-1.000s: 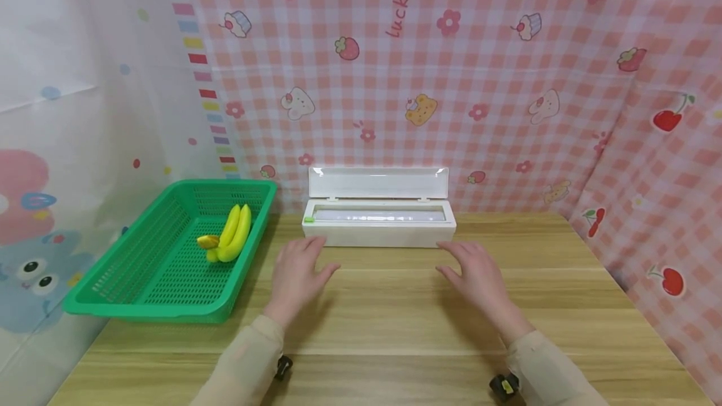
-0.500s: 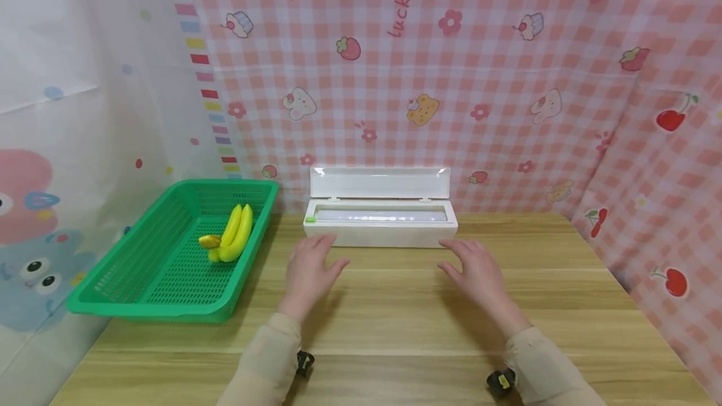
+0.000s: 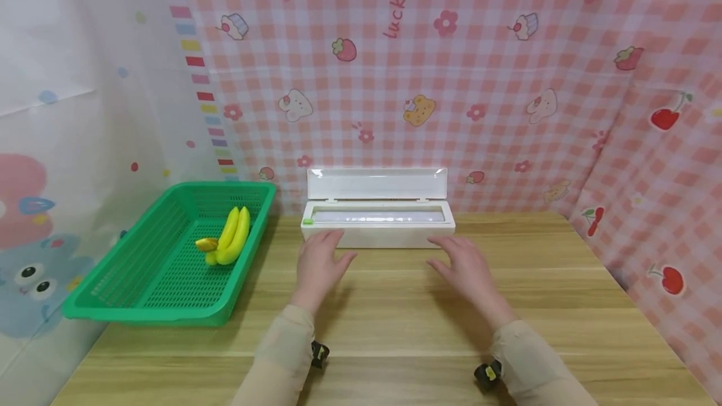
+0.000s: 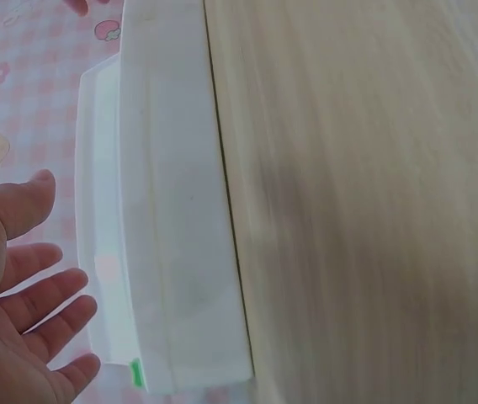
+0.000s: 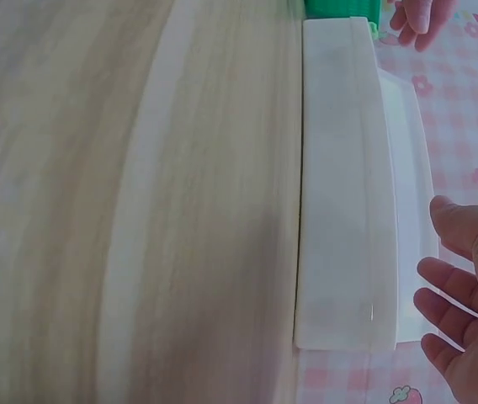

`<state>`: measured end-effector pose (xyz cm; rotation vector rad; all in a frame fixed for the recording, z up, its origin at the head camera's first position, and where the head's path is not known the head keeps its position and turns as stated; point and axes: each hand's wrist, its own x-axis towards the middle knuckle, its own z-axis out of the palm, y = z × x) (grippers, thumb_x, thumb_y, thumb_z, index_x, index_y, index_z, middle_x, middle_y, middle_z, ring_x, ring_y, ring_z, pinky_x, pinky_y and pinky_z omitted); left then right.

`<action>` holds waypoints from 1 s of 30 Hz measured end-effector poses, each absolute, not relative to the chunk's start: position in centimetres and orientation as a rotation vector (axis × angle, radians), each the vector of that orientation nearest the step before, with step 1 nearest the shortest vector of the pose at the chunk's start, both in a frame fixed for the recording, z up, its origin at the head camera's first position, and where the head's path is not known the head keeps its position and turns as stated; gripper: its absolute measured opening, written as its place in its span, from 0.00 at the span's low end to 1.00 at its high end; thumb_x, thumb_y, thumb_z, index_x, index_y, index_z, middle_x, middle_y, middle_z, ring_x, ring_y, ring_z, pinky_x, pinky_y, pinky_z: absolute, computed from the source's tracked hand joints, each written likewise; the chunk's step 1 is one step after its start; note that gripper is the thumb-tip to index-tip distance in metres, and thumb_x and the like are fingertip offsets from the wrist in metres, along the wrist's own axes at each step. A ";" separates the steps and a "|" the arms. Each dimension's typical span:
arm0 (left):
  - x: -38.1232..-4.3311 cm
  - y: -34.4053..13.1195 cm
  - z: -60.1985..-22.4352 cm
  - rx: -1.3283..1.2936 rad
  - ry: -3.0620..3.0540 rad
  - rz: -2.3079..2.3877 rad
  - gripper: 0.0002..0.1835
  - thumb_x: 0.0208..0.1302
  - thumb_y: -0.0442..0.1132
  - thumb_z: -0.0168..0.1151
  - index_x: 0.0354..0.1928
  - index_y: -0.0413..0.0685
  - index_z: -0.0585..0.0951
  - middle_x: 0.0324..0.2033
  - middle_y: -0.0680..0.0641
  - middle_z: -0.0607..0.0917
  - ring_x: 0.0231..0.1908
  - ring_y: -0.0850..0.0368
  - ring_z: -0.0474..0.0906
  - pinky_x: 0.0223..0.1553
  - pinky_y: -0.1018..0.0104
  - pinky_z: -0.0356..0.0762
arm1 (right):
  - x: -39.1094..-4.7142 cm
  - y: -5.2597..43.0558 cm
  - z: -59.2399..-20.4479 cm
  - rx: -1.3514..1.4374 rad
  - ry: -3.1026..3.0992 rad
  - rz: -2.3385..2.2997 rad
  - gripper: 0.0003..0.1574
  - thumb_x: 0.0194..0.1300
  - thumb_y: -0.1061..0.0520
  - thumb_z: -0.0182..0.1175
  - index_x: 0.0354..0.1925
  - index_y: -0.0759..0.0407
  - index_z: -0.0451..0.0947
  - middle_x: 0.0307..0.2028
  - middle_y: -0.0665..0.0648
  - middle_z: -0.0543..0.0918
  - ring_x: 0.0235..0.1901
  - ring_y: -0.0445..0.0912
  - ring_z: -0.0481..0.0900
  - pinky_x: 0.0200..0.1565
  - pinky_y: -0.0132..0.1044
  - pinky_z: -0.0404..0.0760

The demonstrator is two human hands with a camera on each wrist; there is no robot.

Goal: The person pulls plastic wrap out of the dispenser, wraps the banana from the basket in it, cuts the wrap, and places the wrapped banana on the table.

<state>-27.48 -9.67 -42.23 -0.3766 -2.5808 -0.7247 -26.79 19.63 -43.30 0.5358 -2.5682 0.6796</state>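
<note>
We see a green rectangular basket of perforated plastic [image 3: 192,317] at the left of a wood-grained tabletop [image 3: 395,331]; on its slotted floor, near the right wall, lies a bunch of curved yellow bananas [image 3: 241,240]. Behind, we note a pink-and-white checked cloth [image 3: 485,149] printed with strawberries, cupcakes and flowers; at far left, we find a white sheet bearing a blue, wide-eyed cartoon figure [image 3: 36,284].

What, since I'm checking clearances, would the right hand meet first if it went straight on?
Likely the white box: the right hand points toward its front. Hand height is unclear, so it might reach the open lid.
</note>
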 end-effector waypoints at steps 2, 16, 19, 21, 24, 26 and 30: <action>-27.6 -9.5 -42.3 -0.375 -2.578 -0.731 0.29 0.59 0.48 0.72 0.58 0.40 0.79 0.55 0.39 0.82 0.57 0.40 0.74 0.63 0.45 0.66 | -27.0 19.4 -43.3 0.543 -2.575 0.678 0.27 0.60 0.58 0.71 0.57 0.61 0.79 0.52 0.63 0.82 0.53 0.61 0.76 0.58 0.58 0.73; -29.3 -8.9 -41.7 -0.384 -2.563 -0.671 0.24 0.60 0.46 0.71 0.56 0.41 0.82 0.53 0.41 0.84 0.56 0.42 0.76 0.61 0.49 0.69 | -28.5 18.1 -42.9 0.520 -2.566 0.643 0.27 0.60 0.56 0.71 0.57 0.60 0.79 0.53 0.63 0.82 0.55 0.60 0.75 0.57 0.58 0.73; -29.7 -8.9 -41.5 -0.389 -2.565 -0.644 0.23 0.60 0.46 0.71 0.55 0.41 0.82 0.51 0.41 0.84 0.55 0.42 0.77 0.60 0.49 0.70 | -29.0 18.1 -42.7 0.508 -2.551 0.642 0.26 0.59 0.57 0.72 0.55 0.60 0.80 0.51 0.63 0.83 0.54 0.60 0.76 0.55 0.58 0.74; -30.0 -9.0 -41.3 -0.397 -2.555 -0.630 0.23 0.60 0.45 0.71 0.54 0.41 0.83 0.50 0.41 0.85 0.54 0.42 0.77 0.59 0.49 0.71 | -29.4 18.1 -42.6 0.508 -2.538 0.636 0.26 0.58 0.58 0.72 0.55 0.61 0.80 0.50 0.63 0.83 0.53 0.61 0.76 0.54 0.59 0.74; -30.3 -9.4 -41.0 -0.407 -2.541 -0.630 0.22 0.59 0.44 0.72 0.53 0.40 0.83 0.49 0.40 0.85 0.53 0.41 0.78 0.59 0.48 0.71 | -30.0 18.4 -42.3 0.512 -2.524 0.623 0.25 0.57 0.59 0.73 0.54 0.62 0.81 0.49 0.64 0.83 0.51 0.61 0.77 0.52 0.59 0.75; -30.5 -9.8 -40.7 -0.415 -2.534 -0.626 0.22 0.58 0.43 0.72 0.52 0.39 0.83 0.49 0.40 0.85 0.53 0.41 0.78 0.58 0.48 0.72 | -30.4 18.8 -42.1 0.509 -2.533 0.611 0.25 0.58 0.60 0.72 0.54 0.62 0.81 0.49 0.64 0.83 0.51 0.62 0.77 0.52 0.59 0.75; -30.9 -10.7 -40.2 -0.418 -2.542 -0.606 0.22 0.57 0.42 0.73 0.51 0.38 0.84 0.49 0.40 0.85 0.53 0.41 0.78 0.58 0.48 0.72 | -31.3 19.5 -41.7 0.497 -2.558 0.603 0.24 0.59 0.60 0.71 0.54 0.63 0.80 0.50 0.65 0.83 0.52 0.62 0.77 0.55 0.59 0.73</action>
